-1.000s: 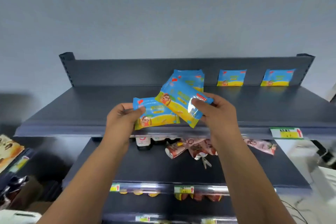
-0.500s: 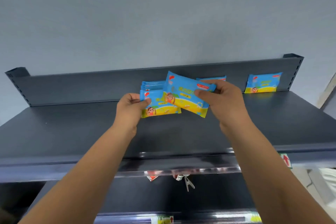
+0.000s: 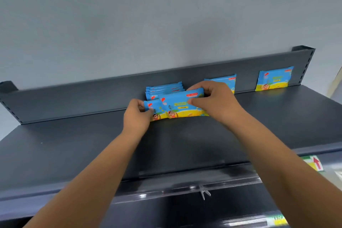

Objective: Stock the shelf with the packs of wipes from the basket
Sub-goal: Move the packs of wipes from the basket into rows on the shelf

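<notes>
On the dark grey top shelf (image 3: 74, 146), a row of several blue-and-yellow packs of wipes (image 3: 162, 89) stands upright against the back panel. My right hand (image 3: 214, 102) grips the top edge of a pack (image 3: 179, 103) at the front of that row, its lower edge on the shelf. My left hand (image 3: 137, 116) pinches the left end of another pack (image 3: 150, 106) just behind and to the left of it. The basket is out of view.
Two more packs lean on the back panel, one (image 3: 226, 81) partly behind my right hand and one (image 3: 273, 79) near the right end. A price tag with a red arrow (image 3: 314, 163) sits on the shelf's front edge. A clip (image 3: 203, 191) hangs below it.
Both hands moved forward and lowered the two packs from mid-air to the row at the back panel. The tilted right-hand pack now stands level on the shelf. My view rose above the shelf.
</notes>
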`<state>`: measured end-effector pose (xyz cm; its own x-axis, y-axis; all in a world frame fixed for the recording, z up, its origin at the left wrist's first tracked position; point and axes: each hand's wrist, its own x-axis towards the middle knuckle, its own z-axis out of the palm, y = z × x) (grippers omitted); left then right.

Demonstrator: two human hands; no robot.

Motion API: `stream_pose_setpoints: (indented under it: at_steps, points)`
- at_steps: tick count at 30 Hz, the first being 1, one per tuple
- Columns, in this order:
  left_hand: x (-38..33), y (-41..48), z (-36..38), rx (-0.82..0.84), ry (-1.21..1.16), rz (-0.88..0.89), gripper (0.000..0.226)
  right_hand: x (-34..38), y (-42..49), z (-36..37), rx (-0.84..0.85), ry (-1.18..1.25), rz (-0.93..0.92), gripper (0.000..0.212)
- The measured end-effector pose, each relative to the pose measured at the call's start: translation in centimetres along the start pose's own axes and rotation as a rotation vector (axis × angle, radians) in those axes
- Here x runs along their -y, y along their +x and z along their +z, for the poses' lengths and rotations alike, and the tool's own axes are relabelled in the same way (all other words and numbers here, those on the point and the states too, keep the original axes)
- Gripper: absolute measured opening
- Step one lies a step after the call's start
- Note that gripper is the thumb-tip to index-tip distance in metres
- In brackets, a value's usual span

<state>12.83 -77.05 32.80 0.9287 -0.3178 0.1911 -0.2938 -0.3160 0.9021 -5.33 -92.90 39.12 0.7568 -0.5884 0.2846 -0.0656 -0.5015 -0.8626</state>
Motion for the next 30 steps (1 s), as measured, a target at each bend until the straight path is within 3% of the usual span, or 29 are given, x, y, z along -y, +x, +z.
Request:
stream_pose_setpoints:
  at_steps: [4, 9, 13, 23, 30]
  points:
    - [0.3, 1.0, -0.2, 0.024, -0.007, -0.015, 0.017, -0.8, 0.9, 2.0, 0.017, -0.066, -0.027, 0.023]
    - [0.9, 2.0, -0.3, 0.120, 0.149, 0.057, 0.011, -1.3, 2.5, 4.7, 0.018, -0.129, -0.012, 0.026]
    - [1.4, 2.2, -0.6, 0.166, 0.014, -0.027, 0.009, -1.1, 3.7, 6.0, -0.057, -0.233, -0.006, 0.030]
    - [2.2, 2.0, -1.1, 0.275, -0.165, -0.076, 0.044, -2.4, 3.6, 8.0, -0.202, -0.368, 0.062, 0.043]
    - [1.8, 1.5, -0.4, 0.230, -0.188, -0.078, 0.030, -2.2, 3.7, 8.5, -0.202, -0.311, 0.055, 0.068]
